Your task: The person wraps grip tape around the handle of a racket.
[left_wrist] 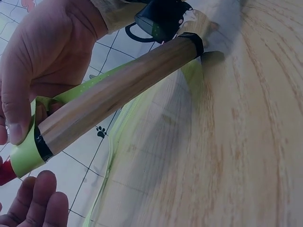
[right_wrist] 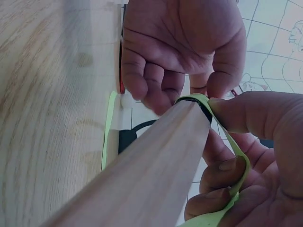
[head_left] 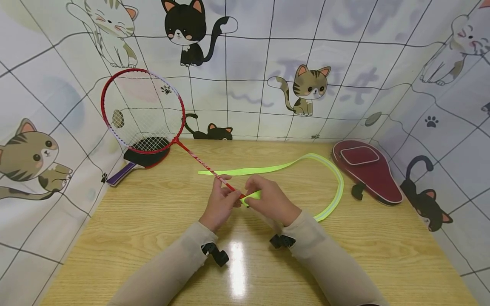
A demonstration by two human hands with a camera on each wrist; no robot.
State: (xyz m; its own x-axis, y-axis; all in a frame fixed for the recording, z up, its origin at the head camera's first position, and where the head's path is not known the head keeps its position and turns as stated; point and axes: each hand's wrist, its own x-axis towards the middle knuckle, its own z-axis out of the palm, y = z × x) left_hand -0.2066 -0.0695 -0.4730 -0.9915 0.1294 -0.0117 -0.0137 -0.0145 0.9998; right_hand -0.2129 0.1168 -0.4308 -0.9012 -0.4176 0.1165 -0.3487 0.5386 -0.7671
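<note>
A badminton racket [head_left: 196, 158] with a red and white frame slants across the table in the head view, its head raised at the upper left. My left hand [head_left: 217, 205] holds the shaft close to the handle between thumb and fingers. With my right hand [head_left: 273, 202] I pinch a fluorescent yellow-green strip [head_left: 340, 189], which loops around the top of the handle. The wooden handle [left_wrist: 118, 94] appears bare in the left wrist view, with black bands at both ends. In the right wrist view, the strip [right_wrist: 245, 165] passes over the fingers of my right hand.
The strip's long tail curves across the table [head_left: 153, 238] behind my hands. At the back left lies a table tennis paddle [head_left: 147, 157]. A dark red paddle case [head_left: 367, 178] is at the right, with a small black object [head_left: 357, 191] beside it. Cat-patterned sheeting surrounds the table.
</note>
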